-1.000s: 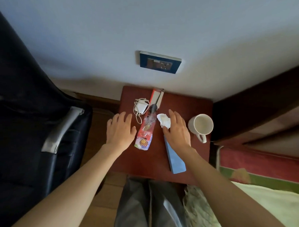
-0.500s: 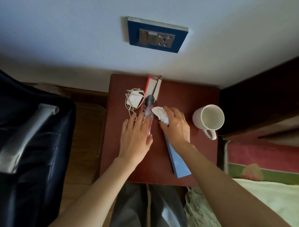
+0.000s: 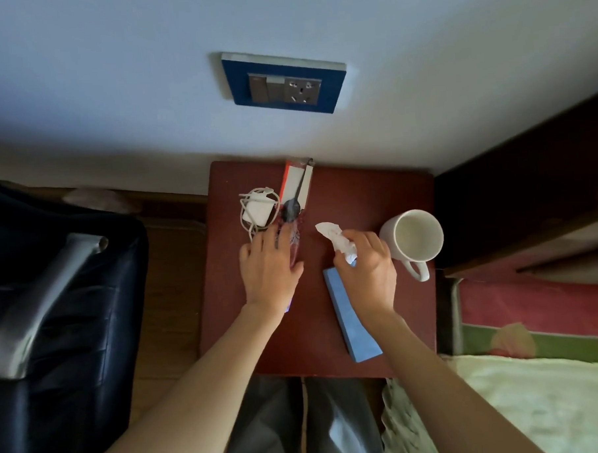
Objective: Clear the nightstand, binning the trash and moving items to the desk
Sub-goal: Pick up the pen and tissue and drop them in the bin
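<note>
The dark red nightstand (image 3: 316, 349) stands against the wall. My left hand (image 3: 270, 272) lies over a clear plastic packet with colourful print (image 3: 296, 238), fingers and thumb curled around it. My right hand (image 3: 366, 274) pinches a crumpled white tissue (image 3: 336, 238) just above a flat blue box (image 3: 351, 321). A white mug (image 3: 414, 241) stands at the right edge, close to my right hand. A white charger with a coiled cord (image 3: 257, 211) and a red and white box (image 3: 297, 180) lie at the back.
A black padded chair with a grey armrest (image 3: 54, 305) fills the left side. A blue wall socket (image 3: 284, 84) sits above the nightstand. A dark headboard (image 3: 528, 182) and the bed (image 3: 538, 394) border the right. My legs are below the front edge.
My left hand slid right from the bare top onto the plastic packet. My right hand closed on the tissue and drew it right, off the blue box. The view moved closer.
</note>
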Demonstrator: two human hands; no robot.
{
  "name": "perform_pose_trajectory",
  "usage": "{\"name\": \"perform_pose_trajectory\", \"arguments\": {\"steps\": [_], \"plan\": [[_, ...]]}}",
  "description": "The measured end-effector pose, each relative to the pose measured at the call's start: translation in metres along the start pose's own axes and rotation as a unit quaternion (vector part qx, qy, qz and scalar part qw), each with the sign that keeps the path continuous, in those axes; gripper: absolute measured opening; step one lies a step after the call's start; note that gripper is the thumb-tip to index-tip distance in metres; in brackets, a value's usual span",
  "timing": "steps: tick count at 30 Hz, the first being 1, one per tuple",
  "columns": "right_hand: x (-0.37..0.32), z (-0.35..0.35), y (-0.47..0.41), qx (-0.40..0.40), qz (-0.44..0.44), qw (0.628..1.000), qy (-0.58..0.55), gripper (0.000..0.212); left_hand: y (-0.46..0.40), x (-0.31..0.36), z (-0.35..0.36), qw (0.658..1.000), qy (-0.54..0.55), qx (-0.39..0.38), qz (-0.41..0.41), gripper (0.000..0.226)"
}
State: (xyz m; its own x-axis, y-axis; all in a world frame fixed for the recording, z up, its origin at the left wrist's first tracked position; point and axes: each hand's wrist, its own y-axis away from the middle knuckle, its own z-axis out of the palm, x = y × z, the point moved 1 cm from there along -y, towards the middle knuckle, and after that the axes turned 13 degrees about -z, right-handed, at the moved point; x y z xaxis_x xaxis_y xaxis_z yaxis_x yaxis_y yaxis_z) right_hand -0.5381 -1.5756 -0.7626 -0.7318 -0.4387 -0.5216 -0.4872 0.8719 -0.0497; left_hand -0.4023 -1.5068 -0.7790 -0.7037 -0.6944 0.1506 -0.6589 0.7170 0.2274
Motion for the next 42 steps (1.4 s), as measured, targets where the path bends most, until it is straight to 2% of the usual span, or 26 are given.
{"name": "perform_pose_trajectory", "arguments": {"steps": [5, 11, 16, 22, 29, 35, 39, 42], "plan": [[0.002, -0.004, 0.006, 0.017, 0.018, 0.999, -0.021, 0.032, 0.008, 0.003, 0.007, 0.992, 0.095, 0.082, 0.0, 0.047], [-0.008, -0.025, 0.009, 0.036, 0.007, 0.999, -0.028, 0.028, 0.021, 0.007, -0.021, 0.977, 0.191, 0.094, -0.021, 0.037], [-0.033, -0.074, 0.014, 0.094, 0.024, 0.995, -0.02, 0.027, 0.041, 0.005, -0.071, 0.966, 0.241, 0.087, -0.014, 0.023], [-0.071, -0.165, 0.054, 0.167, 0.052, 0.984, -0.015, 0.031, 0.08, 0.01, -0.157, 0.955, 0.291, 0.021, 0.044, 0.027], [-0.099, -0.265, 0.154, 0.249, 0.167, 0.95, -0.083, 0.028, 0.15, 0.033, -0.239, 0.94, 0.301, -0.039, 0.158, 0.031], [-0.114, -0.314, 0.252, 0.316, 0.258, 0.91, -0.07, 0.029, 0.228, 0.062, -0.27, 0.915, 0.305, -0.118, 0.237, 0.03], [-0.123, -0.338, 0.318, 0.364, 0.3, 0.881, -0.038, 0.028, 0.281, 0.085, -0.278, 0.881, 0.299, -0.172, 0.322, 0.043], [-0.13, -0.353, 0.375, 0.405, 0.327, 0.854, 0.004, 0.029, 0.326, 0.099, -0.278, 0.854, 0.279, -0.196, 0.393, 0.036]]}}
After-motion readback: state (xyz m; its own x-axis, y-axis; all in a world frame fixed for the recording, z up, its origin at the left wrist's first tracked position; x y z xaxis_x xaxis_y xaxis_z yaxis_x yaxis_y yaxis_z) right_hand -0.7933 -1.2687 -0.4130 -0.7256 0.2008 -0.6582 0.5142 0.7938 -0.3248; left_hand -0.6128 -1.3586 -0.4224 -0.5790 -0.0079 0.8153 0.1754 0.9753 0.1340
